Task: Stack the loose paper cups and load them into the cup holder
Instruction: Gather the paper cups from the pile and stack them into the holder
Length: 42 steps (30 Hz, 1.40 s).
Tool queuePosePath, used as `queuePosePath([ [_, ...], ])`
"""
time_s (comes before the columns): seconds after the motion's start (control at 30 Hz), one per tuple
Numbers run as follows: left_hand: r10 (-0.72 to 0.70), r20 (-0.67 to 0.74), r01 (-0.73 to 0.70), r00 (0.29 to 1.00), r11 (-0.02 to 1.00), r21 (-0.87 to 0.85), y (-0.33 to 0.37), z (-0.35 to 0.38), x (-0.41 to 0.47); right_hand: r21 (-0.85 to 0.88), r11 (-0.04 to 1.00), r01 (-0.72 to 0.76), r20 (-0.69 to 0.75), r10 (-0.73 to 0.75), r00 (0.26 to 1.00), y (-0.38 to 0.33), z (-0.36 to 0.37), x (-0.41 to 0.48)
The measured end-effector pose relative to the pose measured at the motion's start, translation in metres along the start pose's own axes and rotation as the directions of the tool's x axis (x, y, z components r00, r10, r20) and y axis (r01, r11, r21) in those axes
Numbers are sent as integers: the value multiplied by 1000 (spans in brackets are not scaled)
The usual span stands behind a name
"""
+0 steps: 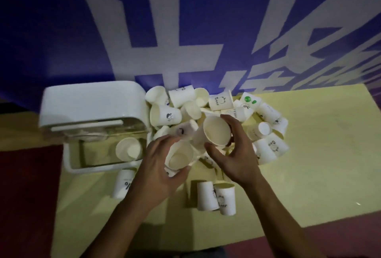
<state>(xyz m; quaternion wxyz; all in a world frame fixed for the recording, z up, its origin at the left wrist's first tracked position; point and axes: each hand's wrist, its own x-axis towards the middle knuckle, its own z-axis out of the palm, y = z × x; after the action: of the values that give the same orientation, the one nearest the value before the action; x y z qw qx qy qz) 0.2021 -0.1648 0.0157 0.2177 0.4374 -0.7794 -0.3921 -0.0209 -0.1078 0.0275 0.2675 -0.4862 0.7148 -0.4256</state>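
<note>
My left grip (156, 167) curls round a cup (179, 157) at frame centre, mouth facing up. My right grip (237, 154) holds a second cup (216, 130), tilted, just above and right of the first. Loose cups (181, 97) lie heaped behind them on the counter (319, 154). The holder (92, 109) stands at left with a lone cup (128, 148) inside.
</note>
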Motion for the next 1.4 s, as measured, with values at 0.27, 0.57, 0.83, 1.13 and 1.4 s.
queuePosePath([
  [0.27,-131,-87,133,987,991,8,-77,-79,-67,28,999,35,74,-37,997,-54,125,-21],
  [0.57,-201,-199,209,959,978,22,-126,-126,-103,-139,989,49,199,-21,980,-45,208,-19],
  [0.83,-224,-180,230,958,973,10,-136,-134,-102,-279,957,74,237,-6,971,-26,238,-10],
  [1.13,-177,-185,171,967,984,-47,-123,-133,-74,-315,949,28,231,48,972,-22,244,-11],
  [1.4,-125,-104,127,987,992,15,-113,-115,-31,-131,960,-248,24,253,967,-29,220,-30],
])
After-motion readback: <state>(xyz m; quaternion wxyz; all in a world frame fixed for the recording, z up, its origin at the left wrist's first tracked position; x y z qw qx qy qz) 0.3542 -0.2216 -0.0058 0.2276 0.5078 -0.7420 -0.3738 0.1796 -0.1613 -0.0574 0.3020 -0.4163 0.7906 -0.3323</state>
